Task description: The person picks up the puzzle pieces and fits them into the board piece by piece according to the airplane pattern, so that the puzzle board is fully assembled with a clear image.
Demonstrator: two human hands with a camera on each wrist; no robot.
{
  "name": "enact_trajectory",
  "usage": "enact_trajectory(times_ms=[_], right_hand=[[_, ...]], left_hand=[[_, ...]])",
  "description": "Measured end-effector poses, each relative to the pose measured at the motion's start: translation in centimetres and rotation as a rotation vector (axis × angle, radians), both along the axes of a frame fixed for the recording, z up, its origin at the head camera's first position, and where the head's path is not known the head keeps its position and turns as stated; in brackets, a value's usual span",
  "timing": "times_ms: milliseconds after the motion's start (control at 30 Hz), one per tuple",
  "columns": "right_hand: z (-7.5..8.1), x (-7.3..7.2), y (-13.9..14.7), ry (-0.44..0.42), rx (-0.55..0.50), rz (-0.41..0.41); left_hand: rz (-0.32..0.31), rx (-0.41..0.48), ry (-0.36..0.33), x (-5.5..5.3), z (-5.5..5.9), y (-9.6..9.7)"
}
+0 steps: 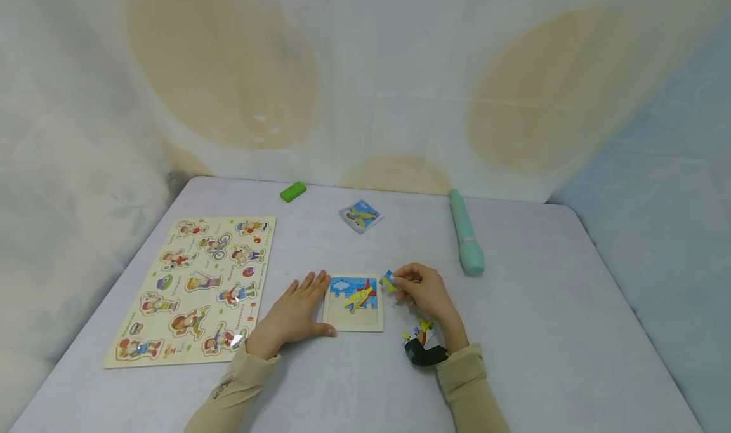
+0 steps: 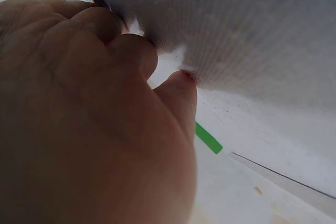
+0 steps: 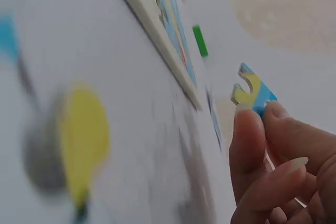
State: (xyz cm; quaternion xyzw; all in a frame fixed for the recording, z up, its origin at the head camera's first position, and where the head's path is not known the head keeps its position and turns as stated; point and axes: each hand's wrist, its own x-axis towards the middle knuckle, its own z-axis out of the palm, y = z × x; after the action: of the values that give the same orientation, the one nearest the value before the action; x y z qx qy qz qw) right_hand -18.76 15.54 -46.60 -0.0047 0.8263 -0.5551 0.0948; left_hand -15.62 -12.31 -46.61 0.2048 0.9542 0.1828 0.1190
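A small square puzzle board [image 1: 356,322] with a pale wooden frame lies at the table's middle, several airplane-picture pieces in its upper part and bare wood along the bottom and left. My left hand [image 1: 295,314] rests at its left side, fingers extended and thumb at the lower left corner. Just off the board's upper right corner, my right hand [image 1: 425,291] pinches a blue and yellow puzzle piece [image 3: 255,91] between thumb and index finger. A rounded notch shows on that piece in the right wrist view.
A large puzzle board with cartoon figures [image 1: 223,315] lies at left. Behind are a green block [image 1: 293,192] and an airplane picture card [image 1: 361,216]. A mint-green bottle-shaped object [image 1: 467,239] lies at right. A small black, yellow and red object [image 1: 424,350] sits by the right wrist.
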Motion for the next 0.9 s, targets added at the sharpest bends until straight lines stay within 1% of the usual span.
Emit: enact_trajectory(times_ms=[67, 267, 400, 533, 633, 767, 900], right_hand=[[0.1, 0.0, -0.7, -0.002, -0.039, 0.021], [0.0, 0.2, -2.6, -0.011, -0.152, 0.13], [-0.2, 0.5, -3.8, -0.016, -0.178, 0.144], [-0.4, 0.6, -5.0, -0.046, -0.157, 0.119], [-0.4, 0.8, -5.8, -0.054, -0.117, 0.115], [-0.3, 1.1, -6.7, -0.015, -0.048, 0.136], [-0.3, 1.3, -7.6, 0.033, -0.005, 0.145]], left_hand=[[0.002, 0.001, 0.0, 0.0, 0.0, 0.0], [0.001, -0.005, 0.005, 0.0, 0.0, 0.0], [-0.005, -0.002, 0.016, 0.0, 0.0, 0.0], [-0.004, -0.002, 0.009, 0.0, 0.0, 0.0], [-0.004, -0.001, 0.01, 0.0, 0.1, 0.0], [-0.007, 0.002, 0.021, 0.1, 0.2, 0.0], [-0.009, 0.007, 0.024, 0.1, 0.2, 0.0]])
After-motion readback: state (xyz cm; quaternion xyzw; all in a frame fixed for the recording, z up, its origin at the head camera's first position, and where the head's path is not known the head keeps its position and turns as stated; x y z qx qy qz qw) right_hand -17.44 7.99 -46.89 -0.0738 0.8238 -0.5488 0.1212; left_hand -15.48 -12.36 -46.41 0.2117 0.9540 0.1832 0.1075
